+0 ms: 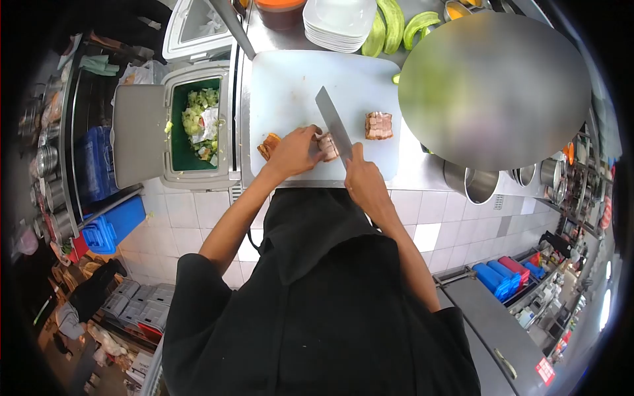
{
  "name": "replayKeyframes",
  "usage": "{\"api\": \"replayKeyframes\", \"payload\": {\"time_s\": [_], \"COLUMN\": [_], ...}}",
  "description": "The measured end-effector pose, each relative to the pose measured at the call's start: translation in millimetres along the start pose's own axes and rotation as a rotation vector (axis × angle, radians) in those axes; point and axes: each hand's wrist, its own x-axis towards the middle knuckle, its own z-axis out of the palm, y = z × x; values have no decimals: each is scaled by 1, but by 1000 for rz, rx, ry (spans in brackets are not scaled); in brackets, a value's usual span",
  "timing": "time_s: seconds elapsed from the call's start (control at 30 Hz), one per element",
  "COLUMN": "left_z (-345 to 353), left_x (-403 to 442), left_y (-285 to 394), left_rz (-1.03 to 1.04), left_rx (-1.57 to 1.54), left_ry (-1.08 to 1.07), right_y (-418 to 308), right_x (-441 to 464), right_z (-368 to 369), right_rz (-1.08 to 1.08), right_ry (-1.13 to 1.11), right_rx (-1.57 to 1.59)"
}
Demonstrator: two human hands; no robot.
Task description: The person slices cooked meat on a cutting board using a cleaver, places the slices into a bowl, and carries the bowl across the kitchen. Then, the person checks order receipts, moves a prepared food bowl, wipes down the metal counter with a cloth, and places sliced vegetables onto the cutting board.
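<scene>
**Held meat piece (328, 146) under left hand (296, 150), beside knife (335, 122)**

Clamped the left fingers and thumb, bent, on the meat piece's left side, near the front edge of the cutting board (297, 86). Wrapped the right hand (364, 178) closed around the knife handle, farther from the meat than the left. Set the blade just to the meat's right, long axis slanting from near right to far left; could not tell contact. Saw broad grey steel, smooth whitish board, pale meat with browner edges. Noticed a squarish, ridged block (378, 125) at right, and a browned chunk (268, 145) near the left wrist.
</scene>
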Motion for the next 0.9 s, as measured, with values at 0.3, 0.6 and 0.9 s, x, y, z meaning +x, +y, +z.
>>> {"api": "replayKeyframes", "payload": {"time_s": [0.3,0.6,0.9], "left_z": [4,7,7], "left_x": [7,7,1], "left_y": [-9,-9,-7], "left_rz": [-54,-55,-38], "left_rx": [-4,-30,-43], "left_ry": [-17,37,21], "right_y": [-9,-16,19], "right_x": [-33,-30,-10], "right_z": [4,10,49], "right_rz": [114,192,137], "right_ry": [-153,-198,-18], "right_rx": [-108,-88,39]}}
